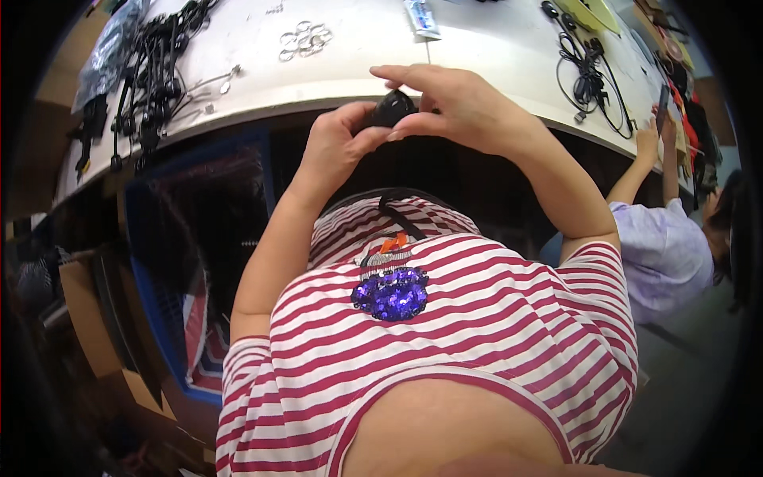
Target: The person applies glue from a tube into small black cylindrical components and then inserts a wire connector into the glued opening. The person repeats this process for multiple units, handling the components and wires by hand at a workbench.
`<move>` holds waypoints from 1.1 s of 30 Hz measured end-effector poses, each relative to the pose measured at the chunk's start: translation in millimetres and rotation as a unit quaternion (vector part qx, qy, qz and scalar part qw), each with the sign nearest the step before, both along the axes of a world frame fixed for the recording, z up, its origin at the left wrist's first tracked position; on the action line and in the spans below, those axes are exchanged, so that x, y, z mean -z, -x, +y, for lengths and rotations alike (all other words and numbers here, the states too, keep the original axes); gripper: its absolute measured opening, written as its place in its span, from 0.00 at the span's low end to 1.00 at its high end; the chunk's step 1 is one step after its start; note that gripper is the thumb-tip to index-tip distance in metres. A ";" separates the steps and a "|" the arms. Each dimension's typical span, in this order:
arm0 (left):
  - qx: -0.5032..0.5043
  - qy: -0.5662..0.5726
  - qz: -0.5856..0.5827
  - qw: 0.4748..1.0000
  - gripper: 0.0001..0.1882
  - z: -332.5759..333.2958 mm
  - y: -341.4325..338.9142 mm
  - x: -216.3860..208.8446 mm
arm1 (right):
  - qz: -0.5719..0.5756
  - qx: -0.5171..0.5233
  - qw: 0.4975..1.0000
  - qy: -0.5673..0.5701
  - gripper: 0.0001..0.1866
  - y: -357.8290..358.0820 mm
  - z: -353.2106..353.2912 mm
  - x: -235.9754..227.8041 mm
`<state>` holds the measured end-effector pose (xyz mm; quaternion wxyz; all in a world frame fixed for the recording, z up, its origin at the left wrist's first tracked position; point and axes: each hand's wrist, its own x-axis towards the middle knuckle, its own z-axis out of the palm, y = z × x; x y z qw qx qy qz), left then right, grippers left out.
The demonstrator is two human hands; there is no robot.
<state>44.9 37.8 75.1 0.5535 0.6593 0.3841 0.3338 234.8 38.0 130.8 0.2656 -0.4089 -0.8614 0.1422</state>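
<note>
A small, rounded, glossy black piece [394,106] is held between my two hands at the table's front edge; its exact kind does not show. My left hand [338,143] pinches its left side between thumb and fingers. From the right, my right hand [457,107] closes on it, with the thumb below and the index finger stretched out above. My fingers hide part of the piece. Beyond my hands, several shiny metal rings [304,40] lie on the white tabletop [358,48].
Black cables [155,87] pile up at the table's left end beside a clear plastic bag [111,52]. A blue-and-white tube [422,19] lies at the back. A coiled black cable [588,79] sits at right, near another person [664,250]. Below left stands a blue-framed crate [143,262].
</note>
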 end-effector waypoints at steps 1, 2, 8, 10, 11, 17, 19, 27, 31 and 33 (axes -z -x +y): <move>0.000 -0.003 -0.016 1.000 0.11 -0.3 1.1 0.8 | 0.003 0.004 1.000 0.024 0.17 0.2 -0.7 -0.6; 0.003 -0.007 -0.030 1.000 0.12 0.7 -0.1 1.2 | 0.008 0.011 0.999 0.048 0.17 -0.4 -1.0 -0.7; -0.020 -0.047 -0.013 0.999 0.13 1.1 -0.5 1.0 | 0.071 0.033 0.994 0.078 0.12 1.2 -4.5 -3.6; -0.015 -0.109 0.019 0.994 0.13 0.9 -2.2 7.2 | 0.037 0.044 0.992 0.113 0.12 -2.6 -7.0 -0.4; -0.014 -0.117 0.000 0.993 0.13 -0.8 -5.2 8.2 | 0.021 0.050 0.991 0.121 0.12 -4.1 -3.2 -3.3; -0.099 0.049 -0.147 0.983 0.09 7.2 -8.5 -3.0 | 0.187 0.082 0.954 0.220 0.19 15.1 0.4 3.2; -0.079 0.100 -0.431 0.893 0.12 16.3 -16.8 -14.8 | 0.147 0.053 0.965 0.213 0.16 17.3 -12.2 15.9; -0.069 0.047 -0.411 0.908 0.28 19.6 -6.6 -56.8 | 0.293 0.086 0.888 0.344 0.13 -36.2 -36.0 -80.2; -0.056 0.101 -0.443 0.889 0.19 12.7 4.1 -43.2 | 0.327 0.067 0.930 0.156 0.16 -90.5 -8.5 -162.8; -0.027 0.121 -0.445 0.887 0.18 13.6 -2.1 -41.0 | 0.334 0.050 0.933 0.124 0.17 -128.6 9.6 -208.9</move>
